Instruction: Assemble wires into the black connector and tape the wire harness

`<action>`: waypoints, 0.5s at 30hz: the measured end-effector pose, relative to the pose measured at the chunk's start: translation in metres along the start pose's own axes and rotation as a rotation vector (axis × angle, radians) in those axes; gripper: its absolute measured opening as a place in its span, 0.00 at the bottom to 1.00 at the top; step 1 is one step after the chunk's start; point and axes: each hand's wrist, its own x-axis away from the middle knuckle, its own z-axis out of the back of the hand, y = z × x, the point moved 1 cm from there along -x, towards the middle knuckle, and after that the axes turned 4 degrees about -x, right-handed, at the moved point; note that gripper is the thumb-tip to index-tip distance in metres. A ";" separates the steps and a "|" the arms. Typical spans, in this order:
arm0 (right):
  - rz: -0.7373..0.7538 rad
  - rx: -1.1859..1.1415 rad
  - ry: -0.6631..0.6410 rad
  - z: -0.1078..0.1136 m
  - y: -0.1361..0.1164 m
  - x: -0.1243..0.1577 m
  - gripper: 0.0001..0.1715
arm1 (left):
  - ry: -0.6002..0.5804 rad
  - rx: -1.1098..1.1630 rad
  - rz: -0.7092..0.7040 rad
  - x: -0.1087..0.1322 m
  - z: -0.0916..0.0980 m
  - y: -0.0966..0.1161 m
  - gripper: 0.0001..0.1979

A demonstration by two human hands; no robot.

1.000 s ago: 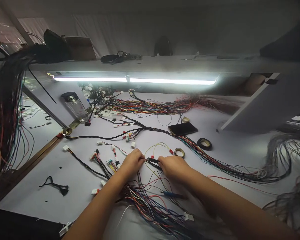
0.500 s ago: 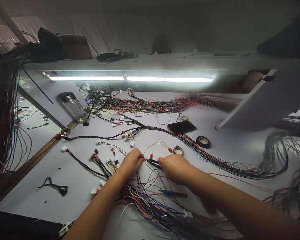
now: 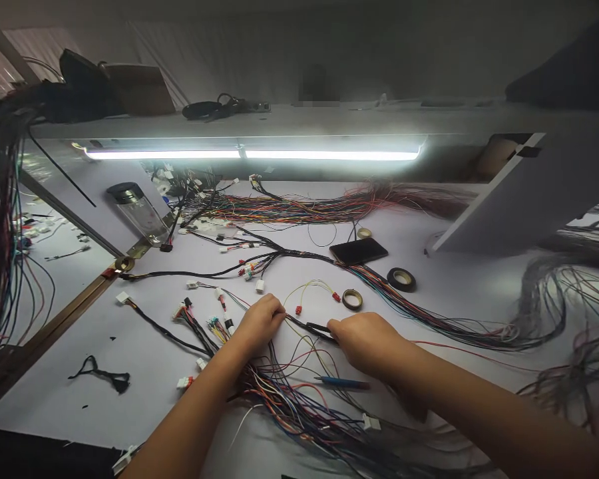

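Between my hands runs a thin bundle of wires, partly wrapped in black. My left hand is closed, pinching the bundle at its left. To the right, my right hand is closed around a narrow black strip that looks like electrical tape, close along the bundle; its fingertips are partly hidden. Just beyond the hands, a yellow-green wire ends in red connectors. Under my wrists spreads a large harness of loose coloured wires, its black branches with white connectors reaching left.
A blue pen-like tool lies below my right hand. Tape rolls and a phone sit beyond it. Another taped harness crosses the table behind. A clear bottle leans at the left; a lit tube hangs under the shelf.
My right hand has moved slightly right, away from my left hand, and a longer black stretch shows between them. My left hand keeps its hold. The whole view has shifted a little.
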 end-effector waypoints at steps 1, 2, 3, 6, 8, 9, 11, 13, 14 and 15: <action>-0.001 0.002 -0.002 -0.001 0.002 0.001 0.15 | 0.000 -0.006 -0.001 0.000 0.000 0.000 0.04; -0.002 0.004 -0.005 -0.002 0.004 0.003 0.15 | 0.002 -0.011 -0.002 -0.001 -0.001 -0.001 0.04; -0.002 0.005 -0.010 -0.004 0.006 0.004 0.15 | 0.005 -0.018 -0.003 -0.001 -0.001 -0.002 0.04; -0.010 0.005 -0.019 -0.008 0.011 0.008 0.13 | 0.009 -0.040 -0.010 0.000 0.000 -0.001 0.05; -0.020 0.002 -0.017 -0.011 0.013 0.009 0.11 | 0.009 -0.062 -0.023 0.003 0.003 0.003 0.05; -0.023 0.000 -0.013 -0.012 0.013 0.010 0.11 | 0.015 -0.076 -0.028 0.004 0.004 0.007 0.05; -0.024 -0.002 -0.005 -0.014 0.013 0.010 0.11 | 0.048 -0.125 -0.053 0.008 0.006 0.019 0.06; -0.019 -0.005 0.001 -0.016 0.013 0.010 0.10 | 0.049 -0.153 -0.110 0.012 0.004 0.032 0.09; -0.017 -0.007 0.002 -0.017 0.012 0.010 0.10 | 0.028 -0.137 -0.136 0.013 0.001 0.038 0.09; -0.016 -0.009 0.002 -0.017 0.012 0.010 0.11 | 0.000 -0.104 -0.151 0.013 -0.002 0.043 0.08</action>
